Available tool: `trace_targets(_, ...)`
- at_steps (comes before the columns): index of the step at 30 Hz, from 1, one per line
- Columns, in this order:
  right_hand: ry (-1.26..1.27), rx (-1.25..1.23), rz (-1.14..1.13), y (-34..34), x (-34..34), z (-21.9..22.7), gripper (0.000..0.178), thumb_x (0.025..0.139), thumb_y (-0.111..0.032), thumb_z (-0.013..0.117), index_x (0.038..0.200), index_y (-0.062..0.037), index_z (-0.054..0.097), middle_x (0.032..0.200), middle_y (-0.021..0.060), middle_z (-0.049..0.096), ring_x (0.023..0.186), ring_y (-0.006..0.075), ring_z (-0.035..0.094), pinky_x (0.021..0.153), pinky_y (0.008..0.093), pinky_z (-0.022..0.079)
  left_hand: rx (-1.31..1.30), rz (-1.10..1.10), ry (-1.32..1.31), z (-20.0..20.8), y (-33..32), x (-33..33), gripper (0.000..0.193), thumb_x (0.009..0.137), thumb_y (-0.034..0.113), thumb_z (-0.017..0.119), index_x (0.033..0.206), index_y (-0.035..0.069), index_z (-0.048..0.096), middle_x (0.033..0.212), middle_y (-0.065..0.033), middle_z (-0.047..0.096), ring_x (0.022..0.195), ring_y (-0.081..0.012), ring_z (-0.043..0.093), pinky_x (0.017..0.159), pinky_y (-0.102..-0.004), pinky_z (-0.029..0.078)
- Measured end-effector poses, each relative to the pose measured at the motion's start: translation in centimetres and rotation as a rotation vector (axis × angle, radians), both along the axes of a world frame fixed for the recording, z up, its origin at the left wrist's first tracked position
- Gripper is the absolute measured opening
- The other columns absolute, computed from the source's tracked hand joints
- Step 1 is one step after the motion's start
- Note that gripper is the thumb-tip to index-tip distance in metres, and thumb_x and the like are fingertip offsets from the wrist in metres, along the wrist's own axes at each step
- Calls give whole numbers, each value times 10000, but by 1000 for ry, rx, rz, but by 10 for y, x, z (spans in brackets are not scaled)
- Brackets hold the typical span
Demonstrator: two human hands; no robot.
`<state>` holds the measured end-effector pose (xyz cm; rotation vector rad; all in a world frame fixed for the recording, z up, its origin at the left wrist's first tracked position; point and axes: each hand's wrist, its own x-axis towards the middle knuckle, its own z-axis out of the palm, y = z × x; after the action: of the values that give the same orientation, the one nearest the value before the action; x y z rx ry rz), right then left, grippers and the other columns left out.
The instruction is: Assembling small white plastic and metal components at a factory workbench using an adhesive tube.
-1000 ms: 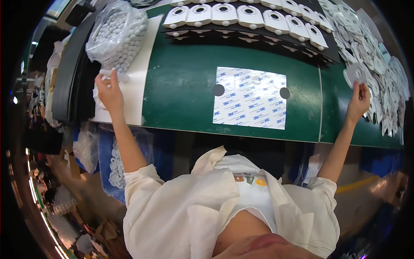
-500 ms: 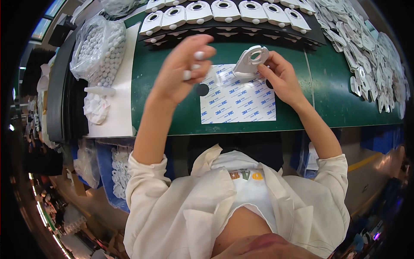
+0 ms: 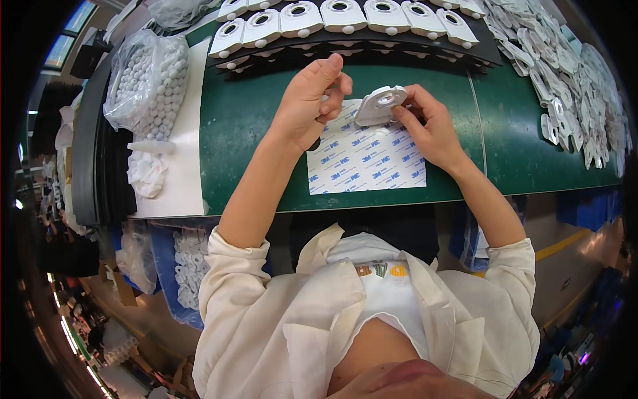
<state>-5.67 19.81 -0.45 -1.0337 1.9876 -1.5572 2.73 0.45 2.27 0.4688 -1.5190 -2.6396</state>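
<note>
My right hand (image 3: 430, 128) grips a white plastic piece (image 3: 369, 110) by its right edge, thumb in front and fingers behind. The piece is flat with a rounded end and a round hole, and it tilts above the upper part of a white sheet (image 3: 367, 166) with blue print. Just left of it, my left hand (image 3: 307, 101) is raised with its fingers curled inward. Small white balls are in that hand; its fingers now hide most of them. Part of a black disc shows below the left hand at the sheet's edge.
Rows of similar white pieces (image 3: 343, 14) stand on stacked black boards (image 3: 492, 50) at the back. A clear bag of white balls (image 3: 159, 93) and a small white bottle (image 3: 151, 147) are at left. White parts (image 3: 555, 86) pile up on the right of the green table (image 3: 252, 110).
My left hand has moved right, toward the white piece, and turned so the balls between its fingers are mostly hidden. The right hand has lowered the piece slightly and tilted it flatter.
</note>
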Motion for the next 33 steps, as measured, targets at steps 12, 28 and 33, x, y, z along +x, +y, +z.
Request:
trace_targets(12, -44, -92, -23, 0, 0, 0, 169, 875, -64, 540, 1038, -29, 512, 896, 37, 587, 785, 102, 547, 697, 238, 444, -37, 9, 73, 3, 5, 4, 321, 890, 281, 555, 1098, 37, 550, 718, 27, 521, 459, -12, 299, 397, -157, 232)
trace_targets(28, -682, -537, 113, 5, -20, -9, 263, 925, -95, 459, 1188, -85, 456, 1180, 96, 523, 1101, 191, 504, 969, 358, 414, -120, -116, 48, 0, 17, 3, 263, 806, 117, 657, 1060, 55, 626, 821, 10, 607, 521, -7, 374, 432, -158, 262)
trace_targets(33, -673, -546, 115, 5, -20, -8, 262, 925, -98, 459, 1187, -86, 457, 1175, 92, 526, 1094, 190, 509, 970, 365, 414, -154, -63, 56, 1, 20, 3, 268, 786, 109, 675, 1040, 51, 613, 845, 2, 592, 540, -3, 408, 442, -152, 279)
